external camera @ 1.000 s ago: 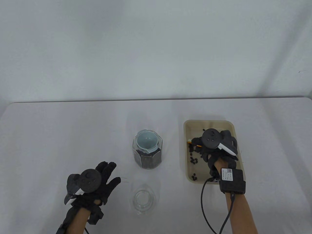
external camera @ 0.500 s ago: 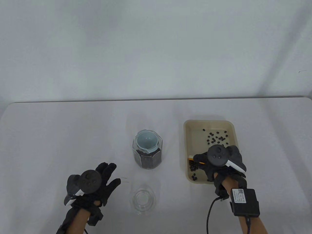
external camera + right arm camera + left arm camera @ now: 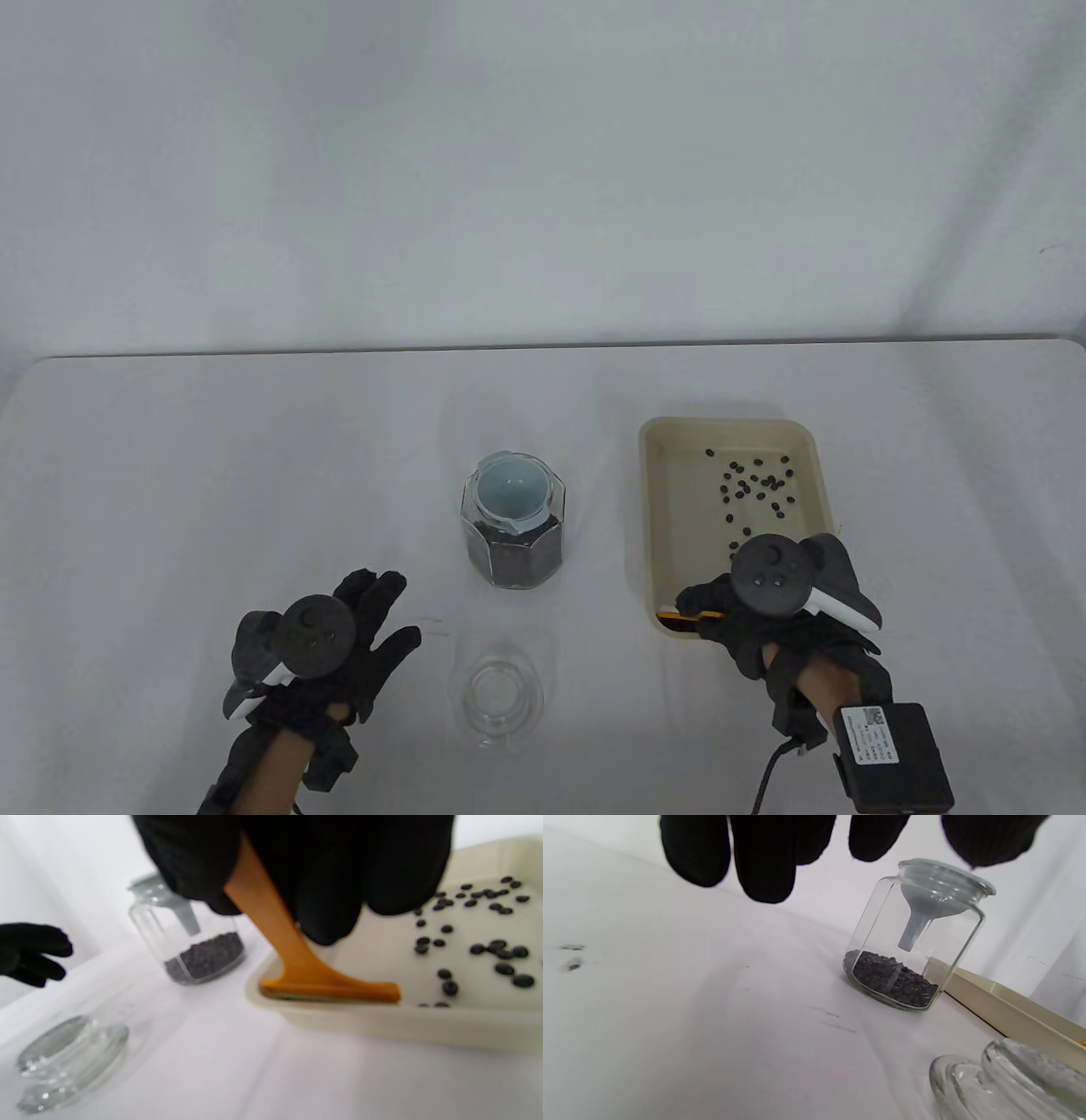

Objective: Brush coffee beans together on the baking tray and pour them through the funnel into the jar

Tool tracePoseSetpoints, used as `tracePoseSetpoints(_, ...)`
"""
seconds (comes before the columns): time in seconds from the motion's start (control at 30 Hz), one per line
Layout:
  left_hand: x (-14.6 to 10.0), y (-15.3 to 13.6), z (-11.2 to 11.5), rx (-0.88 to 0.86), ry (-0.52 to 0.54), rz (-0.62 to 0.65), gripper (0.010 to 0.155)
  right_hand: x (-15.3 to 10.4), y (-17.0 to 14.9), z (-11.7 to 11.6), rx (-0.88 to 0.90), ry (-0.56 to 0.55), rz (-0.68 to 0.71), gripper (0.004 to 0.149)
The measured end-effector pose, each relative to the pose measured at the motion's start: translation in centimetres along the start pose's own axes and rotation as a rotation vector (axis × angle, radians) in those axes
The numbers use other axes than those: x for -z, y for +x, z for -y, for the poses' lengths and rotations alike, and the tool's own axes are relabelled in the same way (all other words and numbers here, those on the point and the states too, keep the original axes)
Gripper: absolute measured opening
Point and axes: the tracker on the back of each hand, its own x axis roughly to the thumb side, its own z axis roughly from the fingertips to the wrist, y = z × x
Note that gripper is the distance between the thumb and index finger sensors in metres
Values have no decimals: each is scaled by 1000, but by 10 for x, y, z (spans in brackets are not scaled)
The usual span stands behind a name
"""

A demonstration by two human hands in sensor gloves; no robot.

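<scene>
The beige baking tray [image 3: 730,429] sits right of centre with several coffee beans [image 3: 758,486] scattered in its far half. My right hand [image 3: 721,608] grips an orange brush [image 3: 689,615] at the tray's near left corner. In the right wrist view the brush [image 3: 299,971] has its head down just inside the near rim [image 3: 382,1022], and the beans [image 3: 475,938] lie beyond it. The glass jar [image 3: 513,548] holds dark beans and has a pale funnel [image 3: 509,494] in its mouth. My left hand [image 3: 386,611] lies open on the table, left of the jar [image 3: 912,955].
A glass lid [image 3: 499,692] lies on the table in front of the jar, between my hands; it also shows in the left wrist view [image 3: 1009,1086]. A white cloth covers the table, and a white wall stands behind it.
My right hand has drawn the brush from the tray's middle back to its near left corner, uncovering the scattered beans in the far half. The left hand has stayed put.
</scene>
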Motion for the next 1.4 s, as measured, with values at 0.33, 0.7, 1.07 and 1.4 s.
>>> tracePoseSetpoints(0.33, -1, 0, 0, -1, 5, -2, 74, 15, -11, 50, 5, -295, -21, 43)
tracePoseSetpoints(0.7, 0, -2, -2, -15, 7, -9, 74, 75, -67, 52, -49, -428, -174, 43)
tracePoseSetpoints(1.07, 11, -11, -2, -34, -13, -32, 74, 104, -110, 27, 28, -466, -220, 43)
tracePoseSetpoints(1.4, 14, -16, 0, -37, -25, -53, 74, 111, -115, 24, 25, -367, -219, 43)
